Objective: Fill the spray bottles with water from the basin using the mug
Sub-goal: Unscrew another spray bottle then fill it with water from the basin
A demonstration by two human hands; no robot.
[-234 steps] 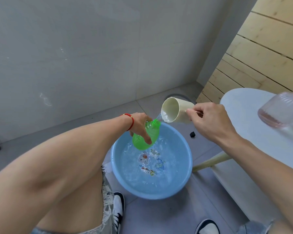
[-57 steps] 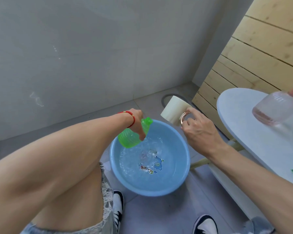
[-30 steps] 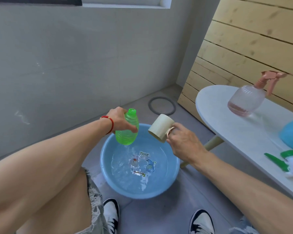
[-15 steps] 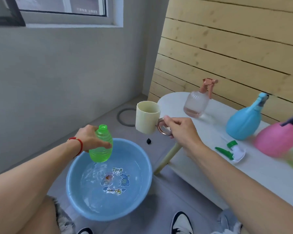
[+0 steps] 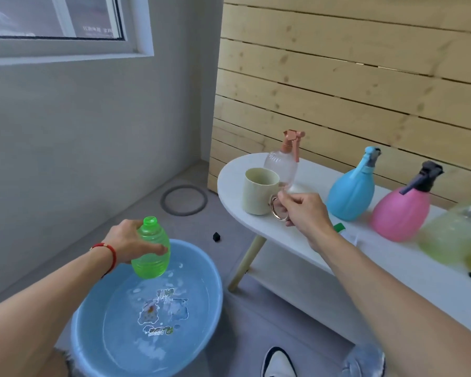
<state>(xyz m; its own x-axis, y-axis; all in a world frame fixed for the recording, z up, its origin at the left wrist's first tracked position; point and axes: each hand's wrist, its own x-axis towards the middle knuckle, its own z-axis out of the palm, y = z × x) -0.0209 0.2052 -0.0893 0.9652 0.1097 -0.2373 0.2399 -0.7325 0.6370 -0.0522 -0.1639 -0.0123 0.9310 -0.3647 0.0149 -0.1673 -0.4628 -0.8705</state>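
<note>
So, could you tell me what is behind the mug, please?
The clear spray bottle with a pink trigger head stands right behind the mug on the table. The mug and the right hand cover its base.

We found the basin (image 5: 147,322) on the floor at lower left, with water in it. Above its far rim our left hand (image 5: 128,244) held the uncapped bottle (image 5: 151,248) upright. To the right stood the surface (image 5: 269,229), set against the plank wall (image 5: 351,77). The mug (image 5: 259,190) rested near the surface's left end, our right hand (image 5: 302,213) at its handle. Just behind the mug stood one spray bottle (image 5: 283,164); two more spray bottles (image 5: 351,191) (image 5: 400,210) followed in a row to the right. A ring (image 5: 184,200) lay on the floor behind the basin, left of the surface, near the wall under the window (image 5: 60,23).
</note>
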